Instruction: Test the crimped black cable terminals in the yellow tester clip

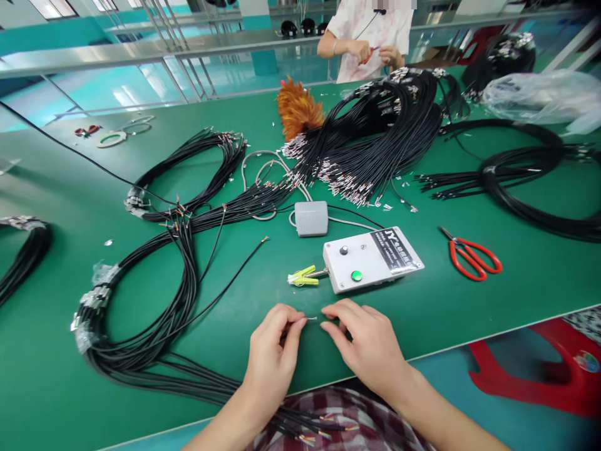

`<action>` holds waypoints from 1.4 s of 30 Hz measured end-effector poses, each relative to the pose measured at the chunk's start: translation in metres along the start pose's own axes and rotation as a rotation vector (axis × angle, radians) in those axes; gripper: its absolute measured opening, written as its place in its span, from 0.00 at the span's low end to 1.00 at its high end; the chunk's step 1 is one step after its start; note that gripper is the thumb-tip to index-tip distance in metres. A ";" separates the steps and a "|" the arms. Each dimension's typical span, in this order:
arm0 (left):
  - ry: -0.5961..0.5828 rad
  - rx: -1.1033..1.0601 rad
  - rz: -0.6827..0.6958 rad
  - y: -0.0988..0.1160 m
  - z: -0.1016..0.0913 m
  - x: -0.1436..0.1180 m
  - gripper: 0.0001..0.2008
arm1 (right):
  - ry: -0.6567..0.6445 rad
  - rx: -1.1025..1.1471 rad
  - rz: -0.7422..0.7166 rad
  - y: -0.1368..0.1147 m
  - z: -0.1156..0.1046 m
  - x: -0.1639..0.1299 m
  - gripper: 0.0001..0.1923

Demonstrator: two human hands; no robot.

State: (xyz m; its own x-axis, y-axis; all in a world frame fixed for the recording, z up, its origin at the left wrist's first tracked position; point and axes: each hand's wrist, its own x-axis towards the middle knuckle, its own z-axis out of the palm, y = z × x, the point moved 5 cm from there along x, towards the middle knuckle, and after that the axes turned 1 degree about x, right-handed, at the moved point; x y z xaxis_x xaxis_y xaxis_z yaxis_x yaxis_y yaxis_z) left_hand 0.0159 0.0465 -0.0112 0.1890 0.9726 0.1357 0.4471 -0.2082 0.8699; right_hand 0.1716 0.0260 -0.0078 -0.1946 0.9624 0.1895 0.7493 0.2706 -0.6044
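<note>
Thumb and index finger of my left hand [278, 341] are pinched together on a cable, whose thin pale wire end [312, 318] pokes out to the right. The rest of that cable is hidden by the hand. Just right of the wire tip is my right hand [364, 338], its thumb and forefinger slightly apart with nothing visible between them. Beyond both hands lies a white box [361, 260] with a black knob, a lit green button and a yellow-green clip [304, 276] at its left end. A coil of black cables [145, 338] lies to the left, its loose ends passing under my left forearm.
Red-handled pliers [472, 254] lie right of the box. Behind it are a grey pedal [311, 218], a large heap of black cables [375, 138] and an orange duster [298, 109]. More coils [539, 181] lie at right. Across the green table [225, 338], a person [370, 37] holds a red-handled tool.
</note>
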 end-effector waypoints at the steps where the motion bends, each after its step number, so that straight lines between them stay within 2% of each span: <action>1: 0.006 0.013 0.016 0.001 0.000 0.001 0.07 | 0.009 -0.068 -0.029 -0.003 -0.003 0.001 0.06; 7: -0.045 0.047 0.170 0.012 -0.007 -0.001 0.09 | -0.025 -0.286 -0.291 -0.033 -0.001 0.015 0.12; 9: -0.089 0.020 0.144 0.010 -0.011 0.000 0.10 | -0.025 -0.308 -0.374 -0.037 0.000 0.018 0.14; 11: -0.111 -0.044 0.043 0.003 -0.015 0.003 0.09 | -0.003 -0.329 -0.411 -0.037 -0.004 0.021 0.14; 13: -0.085 -0.126 -0.096 -0.004 -0.021 0.009 0.08 | 0.054 -0.352 -0.412 -0.035 -0.013 0.027 0.13; 15: -0.044 -0.200 -0.208 -0.011 -0.026 0.015 0.07 | 0.098 -0.399 -0.393 -0.034 -0.022 0.040 0.08; 16: -0.034 -0.226 -0.244 -0.013 -0.027 0.019 0.08 | 0.090 -0.438 -0.377 -0.033 -0.025 0.049 0.04; 18: -0.031 -0.255 -0.281 -0.015 -0.028 0.025 0.08 | -0.012 -0.538 -0.323 -0.030 -0.022 0.068 0.10; 20: -0.035 -0.258 -0.292 -0.017 -0.028 0.031 0.08 | -0.165 -0.615 -0.255 -0.024 -0.014 0.084 0.12; 23: -0.033 -0.248 -0.299 -0.022 -0.029 0.037 0.09 | -0.280 -0.653 -0.204 -0.019 -0.004 0.098 0.03; 32: -0.034 -0.198 -0.288 -0.034 -0.023 0.055 0.07 | -0.290 -0.647 -0.189 -0.018 -0.004 0.100 0.06; 42: -0.029 -0.165 -0.293 -0.033 -0.018 0.061 0.07 | -0.269 -0.634 -0.190 -0.017 -0.003 0.101 0.05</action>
State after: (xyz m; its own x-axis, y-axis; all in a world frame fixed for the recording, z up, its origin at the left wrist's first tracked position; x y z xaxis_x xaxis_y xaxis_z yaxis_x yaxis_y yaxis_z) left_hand -0.0031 0.1143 -0.0227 0.0989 0.9847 -0.1432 0.3385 0.1021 0.9354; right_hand 0.1413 0.1182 0.0241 -0.4463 0.8949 0.0003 0.8949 0.4463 0.0022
